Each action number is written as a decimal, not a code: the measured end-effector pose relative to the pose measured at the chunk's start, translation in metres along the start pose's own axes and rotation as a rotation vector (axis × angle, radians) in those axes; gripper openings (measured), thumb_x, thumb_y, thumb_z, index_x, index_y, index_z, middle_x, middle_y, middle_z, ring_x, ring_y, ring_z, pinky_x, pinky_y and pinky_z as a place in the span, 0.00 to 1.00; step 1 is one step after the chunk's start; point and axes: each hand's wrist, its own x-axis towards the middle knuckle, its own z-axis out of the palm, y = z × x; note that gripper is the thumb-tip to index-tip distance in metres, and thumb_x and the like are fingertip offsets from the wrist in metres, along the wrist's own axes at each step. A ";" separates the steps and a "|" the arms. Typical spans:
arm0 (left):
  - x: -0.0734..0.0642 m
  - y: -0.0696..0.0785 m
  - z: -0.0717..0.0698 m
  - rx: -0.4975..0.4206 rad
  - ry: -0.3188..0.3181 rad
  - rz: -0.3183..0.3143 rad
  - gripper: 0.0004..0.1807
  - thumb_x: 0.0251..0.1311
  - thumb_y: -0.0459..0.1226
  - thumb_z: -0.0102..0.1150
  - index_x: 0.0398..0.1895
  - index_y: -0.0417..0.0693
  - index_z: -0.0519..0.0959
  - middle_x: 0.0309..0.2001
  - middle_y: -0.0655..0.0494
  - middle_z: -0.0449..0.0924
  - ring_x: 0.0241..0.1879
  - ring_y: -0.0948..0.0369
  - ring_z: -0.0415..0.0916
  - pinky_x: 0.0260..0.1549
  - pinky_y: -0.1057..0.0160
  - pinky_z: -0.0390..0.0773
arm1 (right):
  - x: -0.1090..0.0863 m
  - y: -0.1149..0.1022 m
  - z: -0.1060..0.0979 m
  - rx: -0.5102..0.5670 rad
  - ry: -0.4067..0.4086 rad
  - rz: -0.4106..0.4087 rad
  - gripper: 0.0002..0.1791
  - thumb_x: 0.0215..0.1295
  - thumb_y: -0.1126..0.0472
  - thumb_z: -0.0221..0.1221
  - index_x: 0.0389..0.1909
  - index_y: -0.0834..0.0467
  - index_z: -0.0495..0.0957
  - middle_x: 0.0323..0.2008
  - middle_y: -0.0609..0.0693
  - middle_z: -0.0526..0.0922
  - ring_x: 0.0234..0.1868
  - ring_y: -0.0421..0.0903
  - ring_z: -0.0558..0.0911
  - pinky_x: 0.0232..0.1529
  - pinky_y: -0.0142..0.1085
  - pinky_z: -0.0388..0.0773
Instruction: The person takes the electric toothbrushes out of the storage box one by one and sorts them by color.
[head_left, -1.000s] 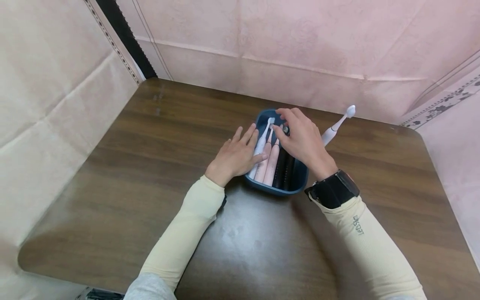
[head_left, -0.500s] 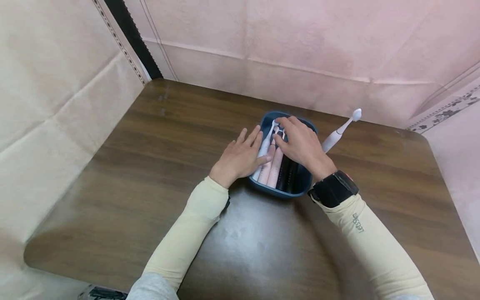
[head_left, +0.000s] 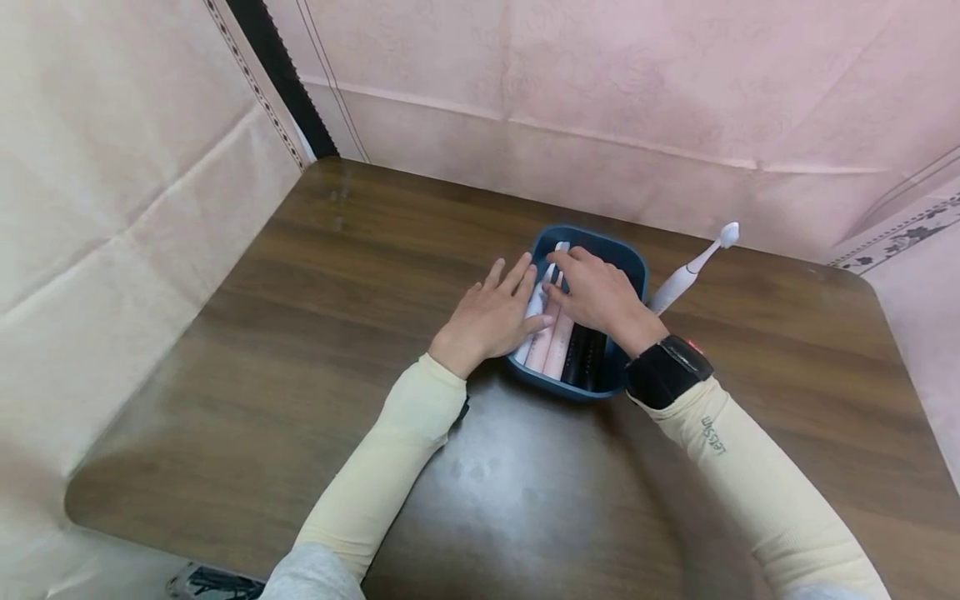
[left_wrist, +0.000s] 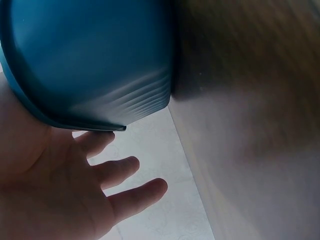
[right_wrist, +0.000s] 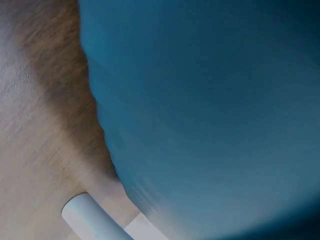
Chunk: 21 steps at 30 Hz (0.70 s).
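A dark blue plastic box (head_left: 566, 388) holds a white electric toothbrush (head_left: 536, 302), two pink toothbrushes (head_left: 557, 354) and two black toothbrushes (head_left: 583, 358), side by side. My left hand (head_left: 491, 317) rests on the box's left rim, fingers extended and thumb over the handles. In the left wrist view, its fingers (left_wrist: 135, 197) spread past the rim. My right hand (head_left: 603, 296) reaches into the box from the right. Its thumb and index finger stand apart, tips at the toothbrush necks; its other fingers are hidden. The right wrist view shows mostly the box wall (right_wrist: 200, 110).
Another white electric toothbrush (head_left: 672, 288) lies on the wooden table (head_left: 337, 350) just right of the box, its head toward the back edge. Pale pink sheets (head_left: 630, 100) hang behind the table and to its sides.
My right hand has shifted left relative to the box, toward the white toothbrush, and lower over the toothbrush heads. My left hand stays on the rim. The whole view has drifted slightly.
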 end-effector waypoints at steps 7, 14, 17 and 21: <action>-0.001 -0.001 0.001 -0.005 0.015 0.008 0.46 0.73 0.63 0.43 0.83 0.51 0.43 0.83 0.55 0.31 0.80 0.45 0.32 0.71 0.40 0.55 | 0.003 -0.003 0.003 -0.030 -0.061 -0.014 0.31 0.75 0.51 0.57 0.73 0.60 0.67 0.71 0.65 0.65 0.62 0.64 0.74 0.60 0.62 0.72; -0.001 -0.001 0.001 -0.013 0.013 0.008 0.45 0.74 0.63 0.42 0.83 0.50 0.42 0.83 0.56 0.31 0.80 0.45 0.33 0.71 0.40 0.55 | 0.003 -0.002 0.007 -0.042 -0.127 -0.058 0.32 0.77 0.49 0.54 0.75 0.61 0.64 0.74 0.63 0.63 0.74 0.65 0.62 0.67 0.67 0.59; -0.002 -0.001 0.001 -0.022 0.014 0.010 0.46 0.74 0.62 0.43 0.83 0.50 0.43 0.83 0.55 0.31 0.80 0.45 0.33 0.71 0.40 0.55 | 0.004 -0.002 0.008 -0.048 -0.149 -0.077 0.32 0.78 0.49 0.53 0.75 0.61 0.63 0.74 0.62 0.63 0.74 0.63 0.62 0.68 0.65 0.60; -0.002 -0.001 0.000 -0.023 0.017 0.016 0.45 0.74 0.62 0.43 0.83 0.51 0.42 0.83 0.55 0.31 0.80 0.46 0.32 0.72 0.41 0.55 | 0.004 -0.002 0.008 -0.047 -0.181 -0.082 0.32 0.79 0.49 0.51 0.76 0.60 0.62 0.76 0.61 0.60 0.75 0.64 0.60 0.69 0.65 0.58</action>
